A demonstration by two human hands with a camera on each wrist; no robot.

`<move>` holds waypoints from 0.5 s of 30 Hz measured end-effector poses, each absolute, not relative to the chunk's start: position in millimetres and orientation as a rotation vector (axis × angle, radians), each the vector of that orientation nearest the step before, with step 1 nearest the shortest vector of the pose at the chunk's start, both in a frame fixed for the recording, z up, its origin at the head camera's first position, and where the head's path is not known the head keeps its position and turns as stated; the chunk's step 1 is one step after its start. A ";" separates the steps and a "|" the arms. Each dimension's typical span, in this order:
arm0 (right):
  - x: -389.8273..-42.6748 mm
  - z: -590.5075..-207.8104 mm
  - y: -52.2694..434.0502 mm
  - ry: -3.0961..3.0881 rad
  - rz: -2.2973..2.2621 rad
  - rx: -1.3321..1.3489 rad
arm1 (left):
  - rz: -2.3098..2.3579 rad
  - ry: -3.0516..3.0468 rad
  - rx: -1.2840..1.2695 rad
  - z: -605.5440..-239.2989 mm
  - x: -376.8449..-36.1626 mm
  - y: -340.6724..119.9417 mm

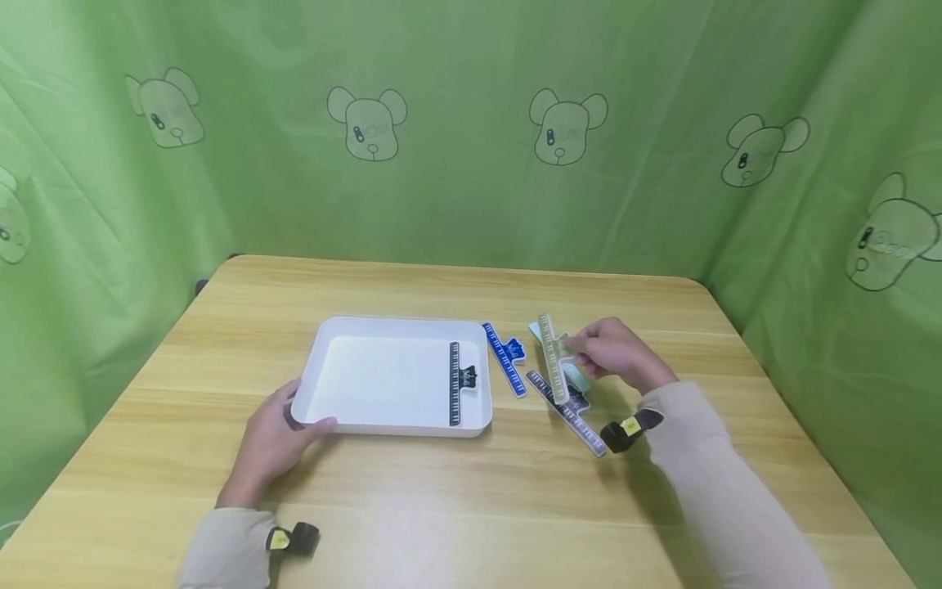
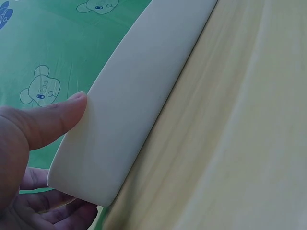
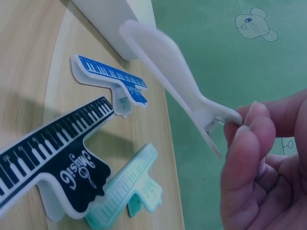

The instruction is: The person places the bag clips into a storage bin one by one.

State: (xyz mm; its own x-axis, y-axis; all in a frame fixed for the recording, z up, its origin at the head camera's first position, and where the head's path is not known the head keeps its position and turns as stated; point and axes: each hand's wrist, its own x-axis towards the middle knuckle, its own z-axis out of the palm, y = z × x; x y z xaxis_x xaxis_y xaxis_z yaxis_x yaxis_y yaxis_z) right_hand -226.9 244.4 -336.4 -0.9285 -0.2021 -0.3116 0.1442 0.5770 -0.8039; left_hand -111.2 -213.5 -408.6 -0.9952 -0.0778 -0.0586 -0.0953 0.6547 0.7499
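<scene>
The right hand [image 1: 609, 350] pinches the handle of a long pale-yellow plastic clip with a piano-key print [image 1: 552, 360], raised off the wood-grain counter [image 1: 412, 523]. Below those fingers lie a mint-green plastic piano-key clip [image 3: 127, 184] and a black plastic piano-key clip [image 3: 57, 163]; farther left, a blue plastic piano-key clip [image 1: 504, 360]. The left hand [image 1: 274, 433] grips the corner of a shallow white rectangular tray [image 1: 375, 376] containing a second black piano-key clip [image 1: 455, 384], well right of its fingers.

White tray [image 1: 368, 380] runs off both wrist views' edges, hides some fingers of left hand [image 1: 271, 433] in head view. Right of tray: mint-green piano clip [image 1: 577, 378] partly hidden behind held beige piano clip [image 1: 552, 356]; black Music clip [image 1: 580, 426] partly covered too, cut off in right wrist view.
</scene>
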 end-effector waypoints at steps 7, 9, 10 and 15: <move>-228.3 -338.2 240.7 2.434 -1.303 -0.054 | 1.288 2.841 -0.157 -409.2 -111.9 -213.7; -228.8 -338.3 239.9 2.436 -1.299 -0.054 | 1.286 2.845 -0.164 -408.9 -111.7 -213.6; -229.0 -338.4 239.5 2.439 -1.295 -0.052 | 1.285 2.846 -0.166 -408.6 -111.6 -213.5; -230.1 -338.4 237.7 2.443 -1.283 -0.034 | 1.271 2.860 -0.153 -409.2 -112.2 -213.9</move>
State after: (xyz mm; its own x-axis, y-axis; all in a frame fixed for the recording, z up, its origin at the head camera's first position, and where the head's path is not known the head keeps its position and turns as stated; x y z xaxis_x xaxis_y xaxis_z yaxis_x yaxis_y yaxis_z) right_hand -230.1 237.7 -338.4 -0.9277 -0.1941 -0.3189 0.1523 0.5833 -0.7979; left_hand -112.2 -213.9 -409.2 -0.9952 -0.0856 -0.0470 -0.0922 0.6663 0.7400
